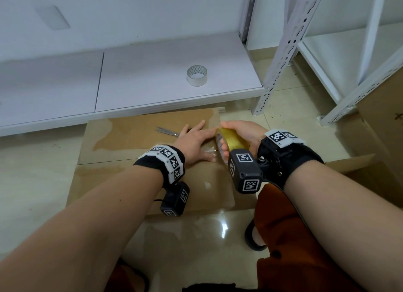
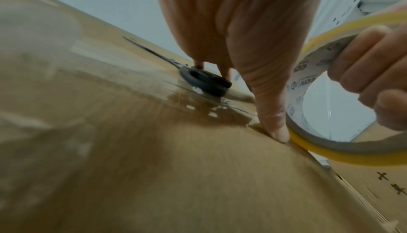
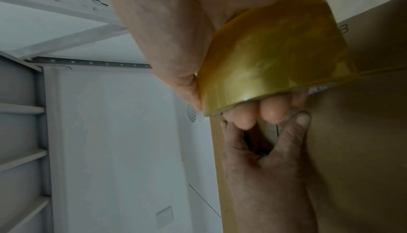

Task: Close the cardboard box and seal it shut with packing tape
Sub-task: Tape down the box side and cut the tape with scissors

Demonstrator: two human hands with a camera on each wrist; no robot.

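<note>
A brown box (image 1: pixel 135 180) is seen, with glossy clear strips across it. A yellow tape roll (image 1: pixel 231 141) is shown at right. A clear roll (image 1: pixel 197 75) with a dotted core lies on the white shelf (image 1: pixel 152 73). Black-and-white square codes mark both black wristbands (image 1: pixel 162 160).

The left hand (image 2: pixel 237 33) lies flat on the cardboard box (image 2: pixel 136 158), thumb tip pressing the top; the right hand (image 2: pixel 370 73) grips a yellow tape roll (image 2: pixel 330 151) just beside it; scissors (image 2: pixel 198 78) rest beyond.
</note>
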